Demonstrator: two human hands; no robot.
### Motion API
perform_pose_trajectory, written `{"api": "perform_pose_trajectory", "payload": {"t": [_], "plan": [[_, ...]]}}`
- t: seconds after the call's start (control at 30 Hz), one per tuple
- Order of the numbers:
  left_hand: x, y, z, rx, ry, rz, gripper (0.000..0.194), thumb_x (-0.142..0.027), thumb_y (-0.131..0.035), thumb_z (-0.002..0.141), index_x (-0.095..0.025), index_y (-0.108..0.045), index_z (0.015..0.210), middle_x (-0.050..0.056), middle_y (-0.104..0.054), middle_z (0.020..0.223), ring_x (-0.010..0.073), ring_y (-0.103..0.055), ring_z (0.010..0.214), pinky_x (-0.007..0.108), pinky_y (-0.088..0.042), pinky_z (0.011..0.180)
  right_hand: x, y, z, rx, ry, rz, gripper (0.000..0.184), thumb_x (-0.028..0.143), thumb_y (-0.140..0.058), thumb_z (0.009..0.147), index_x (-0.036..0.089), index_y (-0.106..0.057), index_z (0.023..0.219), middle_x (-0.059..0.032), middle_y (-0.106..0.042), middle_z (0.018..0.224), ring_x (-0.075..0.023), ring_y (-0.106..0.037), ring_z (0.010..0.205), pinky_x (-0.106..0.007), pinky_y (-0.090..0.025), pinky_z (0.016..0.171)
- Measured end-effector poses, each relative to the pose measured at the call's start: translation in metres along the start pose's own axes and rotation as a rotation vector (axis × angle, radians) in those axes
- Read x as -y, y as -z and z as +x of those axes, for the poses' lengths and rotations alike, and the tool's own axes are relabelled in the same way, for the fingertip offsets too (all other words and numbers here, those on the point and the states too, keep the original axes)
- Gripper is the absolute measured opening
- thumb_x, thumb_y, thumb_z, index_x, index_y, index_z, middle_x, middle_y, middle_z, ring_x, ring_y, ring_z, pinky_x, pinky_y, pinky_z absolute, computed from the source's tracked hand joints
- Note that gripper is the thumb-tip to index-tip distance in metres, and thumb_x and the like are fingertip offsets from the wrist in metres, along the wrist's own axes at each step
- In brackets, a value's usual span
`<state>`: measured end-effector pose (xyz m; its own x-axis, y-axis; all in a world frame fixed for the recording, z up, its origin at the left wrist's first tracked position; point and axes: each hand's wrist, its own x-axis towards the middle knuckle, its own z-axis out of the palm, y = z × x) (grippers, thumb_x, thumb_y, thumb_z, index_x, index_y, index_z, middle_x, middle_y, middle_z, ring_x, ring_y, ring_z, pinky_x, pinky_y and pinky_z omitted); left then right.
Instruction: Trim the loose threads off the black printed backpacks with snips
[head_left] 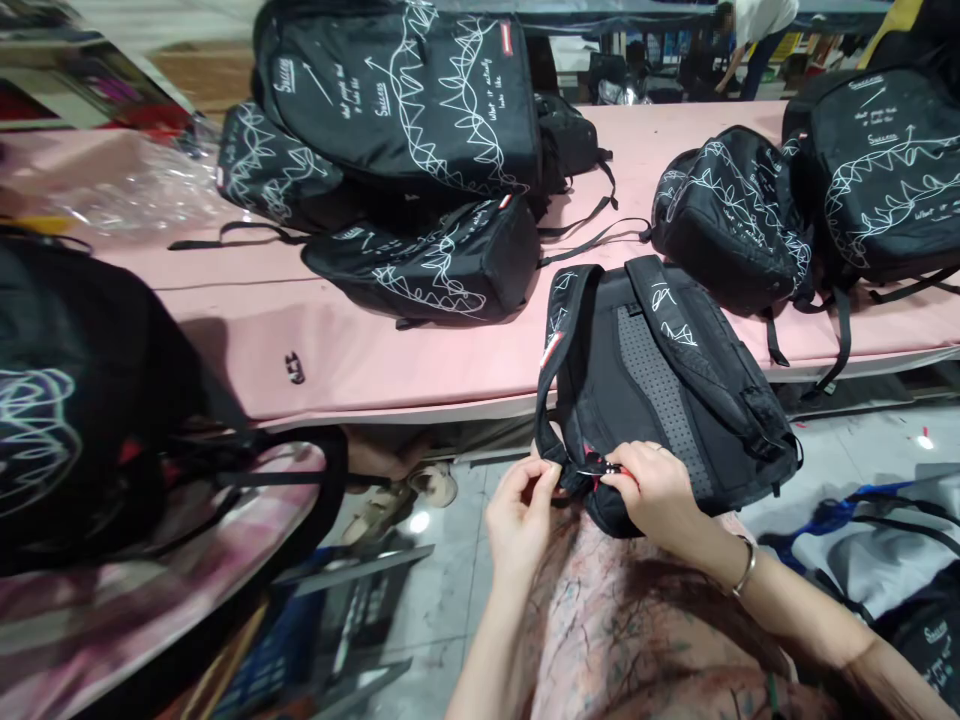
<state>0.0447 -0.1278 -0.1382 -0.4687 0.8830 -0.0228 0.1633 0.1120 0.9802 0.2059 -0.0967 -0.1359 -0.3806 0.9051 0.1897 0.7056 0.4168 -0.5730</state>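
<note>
A black backpack (679,350) with white scribbled print on its shoulder straps rests against the edge of the table and my lap, its padded back facing up. My left hand (521,510) pinches the lower end of a shoulder strap (553,440) near the bag's corner. In my closed right hand (664,495) is a pair of small red-handled snips (621,474), their dark tip pointing left at the strap's end. The fine detail between the two hands is too small to make out.
A pink-covered table (375,370) carries several more black backpacks (442,265) and a small black buckle piece (293,368). Clear plastic wrap (150,185) lies at the left. A person in pink checked clothing (247,530) sits close on my left. Bags (862,560) lie at lower right.
</note>
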Motion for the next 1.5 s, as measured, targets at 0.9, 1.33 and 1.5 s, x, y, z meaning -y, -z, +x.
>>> {"api": "perform_pose_trajectory", "payload": {"t": [0.9,1.33,1.5], "plan": [[0.008,-0.005,0.018,-0.046,0.197,-0.161,0.036,-0.031,-0.076,0.056,-0.017,-0.052,0.08,-0.003,-0.06,0.068,0.0081,-0.054,0.048,0.019,-0.044,0.045,-0.003,-0.058,0.009,0.073,-0.28,0.657,0.02,0.033,-0.05,0.081,0.017,-0.057,0.071,0.004,-0.05,0.058,-0.0107,-0.044,0.055,-0.023,-0.034,0.055],[0.0,-0.013,0.03,-0.005,0.427,-0.766,0.029,-0.026,-0.077,0.058,-0.012,-0.06,0.078,0.008,-0.069,0.078,0.0198,-0.066,0.076,0.03,-0.053,0.069,0.013,-0.055,0.015,-0.073,-0.315,1.14,0.022,0.036,-0.058,0.077,0.019,-0.054,0.09,-0.0033,-0.06,0.088,-0.0159,-0.056,0.083,-0.03,-0.044,0.079],[0.001,-0.009,0.03,-0.033,0.469,-0.735,0.035,-0.03,-0.081,0.052,-0.013,-0.064,0.077,0.003,-0.068,0.074,0.0122,-0.062,0.063,0.022,-0.049,0.059,0.012,-0.05,0.025,0.19,-0.223,1.147,0.025,0.033,-0.063,0.072,0.018,-0.062,0.092,-0.002,-0.062,0.086,-0.0168,-0.056,0.083,-0.032,-0.042,0.083]]}}
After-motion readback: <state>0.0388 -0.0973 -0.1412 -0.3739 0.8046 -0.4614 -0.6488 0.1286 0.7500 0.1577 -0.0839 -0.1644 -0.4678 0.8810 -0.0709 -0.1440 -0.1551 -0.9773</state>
